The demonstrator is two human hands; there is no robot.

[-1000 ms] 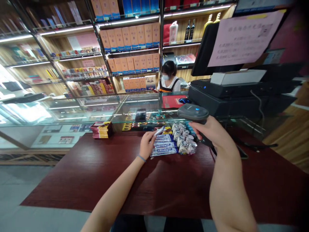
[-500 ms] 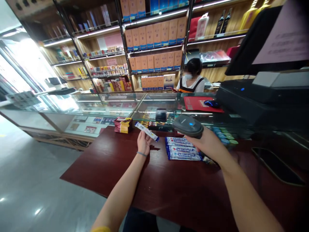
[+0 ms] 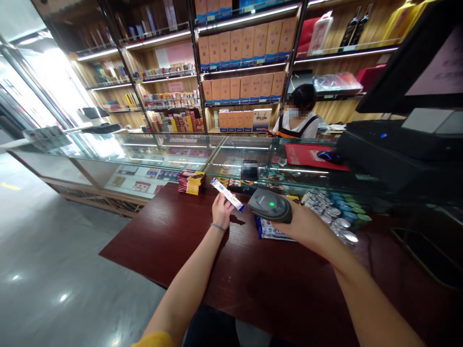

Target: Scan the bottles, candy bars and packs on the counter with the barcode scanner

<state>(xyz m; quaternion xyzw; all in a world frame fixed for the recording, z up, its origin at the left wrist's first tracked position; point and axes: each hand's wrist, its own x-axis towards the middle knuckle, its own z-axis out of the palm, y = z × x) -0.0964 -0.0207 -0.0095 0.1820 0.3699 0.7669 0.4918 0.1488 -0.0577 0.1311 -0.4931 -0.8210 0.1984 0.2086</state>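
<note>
"Packet (image 3: 227, 194) in the left hand (image 3: 221, 212)?"
"Yes, grasped and held above the table (image 3: 162, 231)."
"And the right hand (image 3: 306, 221)?"
"Wrapped round a scanner (image 3: 261, 202), its light (image 3: 272, 204) green, near the packet."

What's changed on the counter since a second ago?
The left hand has moved left with its blue-and-white packet, away from the row of packets. The right hand has brought the scanner left, from near the jars; its light turned from blue to green. Both holds, the jars and the maroon-and-yellow stack stayed.
</note>
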